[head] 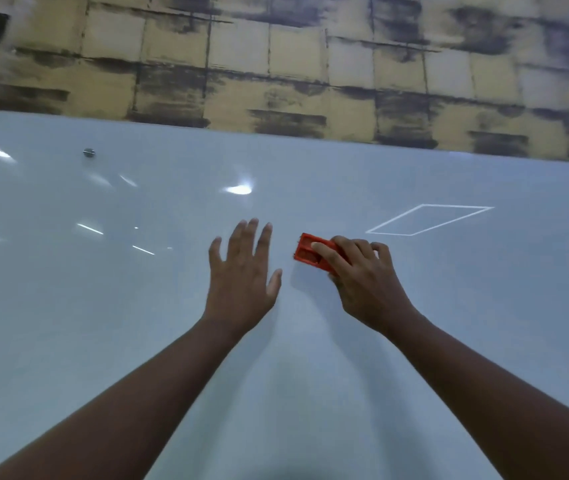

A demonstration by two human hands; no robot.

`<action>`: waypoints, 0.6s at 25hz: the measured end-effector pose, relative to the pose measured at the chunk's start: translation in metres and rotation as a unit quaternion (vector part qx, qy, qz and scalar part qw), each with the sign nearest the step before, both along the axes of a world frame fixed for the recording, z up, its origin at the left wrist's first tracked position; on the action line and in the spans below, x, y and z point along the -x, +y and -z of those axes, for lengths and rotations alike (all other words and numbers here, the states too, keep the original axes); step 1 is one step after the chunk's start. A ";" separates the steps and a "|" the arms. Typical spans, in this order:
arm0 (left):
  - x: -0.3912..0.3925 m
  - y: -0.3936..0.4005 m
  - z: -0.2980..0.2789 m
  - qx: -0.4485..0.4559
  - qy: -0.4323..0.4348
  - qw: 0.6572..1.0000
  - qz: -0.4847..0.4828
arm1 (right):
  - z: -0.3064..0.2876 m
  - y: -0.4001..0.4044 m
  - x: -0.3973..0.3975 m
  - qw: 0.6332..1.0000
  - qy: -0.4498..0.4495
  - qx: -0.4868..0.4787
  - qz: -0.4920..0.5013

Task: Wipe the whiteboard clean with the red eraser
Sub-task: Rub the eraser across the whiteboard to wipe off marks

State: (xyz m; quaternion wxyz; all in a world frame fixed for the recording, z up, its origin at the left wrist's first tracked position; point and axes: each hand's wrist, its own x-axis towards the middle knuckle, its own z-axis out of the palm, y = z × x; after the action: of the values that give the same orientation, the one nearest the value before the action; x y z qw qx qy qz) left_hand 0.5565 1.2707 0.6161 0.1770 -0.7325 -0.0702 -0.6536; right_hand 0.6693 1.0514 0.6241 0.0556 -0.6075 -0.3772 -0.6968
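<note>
Right hand [362, 275] presses red eraser [310, 252] on whiteboard [103, 306] — left hand [241, 271] spread.

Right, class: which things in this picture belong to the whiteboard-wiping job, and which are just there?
Part of the job:
- whiteboard
- red eraser, gripped by the right hand
- left hand, open, fingers spread over the board

Just there:
- round metal fixing near the board's top left
- patterned wall above the board

Tan and black block-patterned wall [276, 57] above; small metal fastener [88, 153] at upper left
</note>
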 end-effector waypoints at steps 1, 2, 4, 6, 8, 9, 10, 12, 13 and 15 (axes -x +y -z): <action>-0.013 -0.033 0.006 0.005 0.001 1.000 0.019 | 0.003 -0.035 -0.002 1.000 -0.003 0.002 -0.006; -0.026 -0.067 0.011 0.009 0.005 0.999 0.034 | 0.007 -0.070 -0.004 1.000 -0.005 0.003 -0.009; -0.052 -0.148 0.020 -0.004 0.025 0.998 0.064 | 0.016 -0.152 -0.011 1.000 0.003 0.007 0.013; -0.073 -0.225 0.022 -0.027 0.036 0.995 0.090 | 0.021 -0.229 -0.023 0.998 0.016 0.002 0.052; -0.088 -0.287 0.016 -0.030 0.038 0.993 0.111 | 0.024 -0.294 -0.033 0.995 0.038 -0.022 0.091; -0.098 -0.318 0.013 -0.021 0.039 0.991 0.124 | 0.025 -0.325 -0.037 0.992 0.049 -0.034 0.111; -0.106 -0.339 0.011 -0.011 0.042 0.990 0.131 | 0.024 -0.347 -0.042 0.990 0.058 -0.046 0.123; -0.127 -0.381 0.009 -0.008 0.063 0.988 0.143 | 0.023 -0.391 -0.052 0.985 0.076 -0.066 0.142; -0.138 -0.398 0.009 -0.014 0.072 0.986 0.149 | 0.025 -0.409 -0.059 0.982 0.084 -0.076 0.149; -0.164 -0.430 0.007 -0.029 0.080 0.984 0.160 | 0.031 -0.443 -0.075 0.977 0.096 -0.088 0.167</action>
State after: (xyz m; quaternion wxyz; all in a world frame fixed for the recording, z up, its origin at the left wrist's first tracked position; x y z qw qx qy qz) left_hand 0.7205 0.8406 0.6087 0.0967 -0.7786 0.0812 -0.6147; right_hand 0.7442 0.6081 0.5934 0.0276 -0.7185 -0.2006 -0.6654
